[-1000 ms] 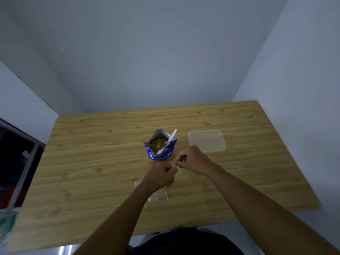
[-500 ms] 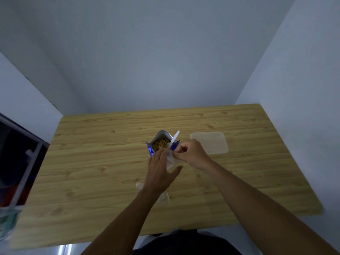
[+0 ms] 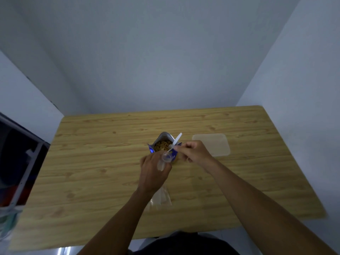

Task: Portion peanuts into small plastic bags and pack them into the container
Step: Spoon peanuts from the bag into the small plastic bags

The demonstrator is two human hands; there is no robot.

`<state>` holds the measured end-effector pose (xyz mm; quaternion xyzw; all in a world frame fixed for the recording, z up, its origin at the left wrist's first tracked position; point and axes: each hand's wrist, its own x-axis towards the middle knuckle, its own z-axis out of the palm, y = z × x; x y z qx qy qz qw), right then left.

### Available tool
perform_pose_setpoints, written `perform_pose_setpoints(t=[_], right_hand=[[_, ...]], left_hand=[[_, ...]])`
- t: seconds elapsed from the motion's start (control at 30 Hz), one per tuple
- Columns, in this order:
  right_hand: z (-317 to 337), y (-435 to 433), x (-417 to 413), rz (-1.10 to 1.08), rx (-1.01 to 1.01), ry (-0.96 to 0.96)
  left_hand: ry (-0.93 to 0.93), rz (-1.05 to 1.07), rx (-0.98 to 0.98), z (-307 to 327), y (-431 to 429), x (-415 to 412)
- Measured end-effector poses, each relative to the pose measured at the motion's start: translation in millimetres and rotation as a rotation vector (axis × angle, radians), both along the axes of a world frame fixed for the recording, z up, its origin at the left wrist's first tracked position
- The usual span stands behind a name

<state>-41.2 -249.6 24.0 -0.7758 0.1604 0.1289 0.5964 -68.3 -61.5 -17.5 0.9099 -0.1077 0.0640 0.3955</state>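
step: filling a bag | left hand clamped round small clear bag, just beside peanut packet, middle of table | right hand curled at white spoon, grip unclear | container near, right of packet | tip: keep bag mouth wide, close under spoon

The left hand and right hand cover the lower front of the blue peanut pouch, its print too small to read. Blur smears the small clear bag between them; whether the right fingertips pinch it or the white spoon cannot be told. The left wrist hides part of the bag stack.
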Motion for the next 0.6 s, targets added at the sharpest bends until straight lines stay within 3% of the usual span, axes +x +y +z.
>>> perform_pose_setpoints(t=[0.13, 0.37, 0.6], right_hand=[[-5.7, -0.3, 12.7, -0.218, -0.181, -0.154], [-20.8, 14.1, 32.4, -0.045, -0.507, -0.376], [-23.3, 14.2, 29.1, -0.143, -0.472, -0.455]], left_hand=[[0.002, 0.012, 0.023, -4.1, 22.7, 11.9], [0.062, 0.004, -0.037, -8.8, 44.6, 36.2], [0.114, -0.069, -0.086, -9.1, 49.6, 37.7]])
